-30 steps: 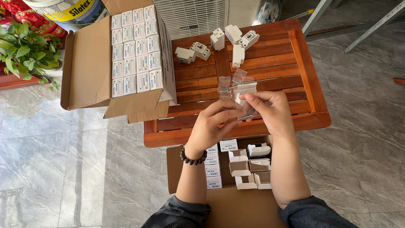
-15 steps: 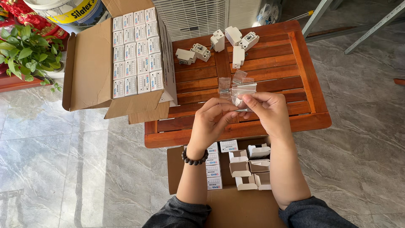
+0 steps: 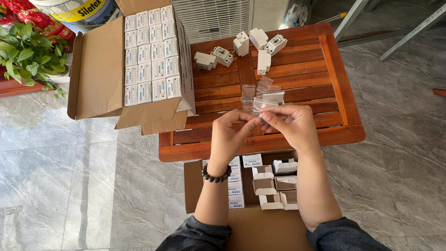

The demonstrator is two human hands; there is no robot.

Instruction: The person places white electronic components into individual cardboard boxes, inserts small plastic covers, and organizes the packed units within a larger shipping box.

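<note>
While both the left hand (image 3: 232, 132) and right hand (image 3: 290, 125) pinch the small clear plastic bag (image 3: 261, 106) with fingertips clamped over the wooden table's (image 3: 344, 83) front edge, a slack grip risks dropping it into the open cardboard box (image 3: 195, 186) below.

Big carton (image 3: 100, 88) of small boxes sits left on the table (image 3: 334, 83), 5 plug parts (image 3: 241, 49) at the far edge, another carton (image 3: 260, 223) near, under the hands.

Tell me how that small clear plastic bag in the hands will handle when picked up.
The clear bag looks thin and crinkled, so probably floppy and very light. Its glossy film may be slippery, which could be why both the left hand and right hand pinch it by fingertips.
</note>
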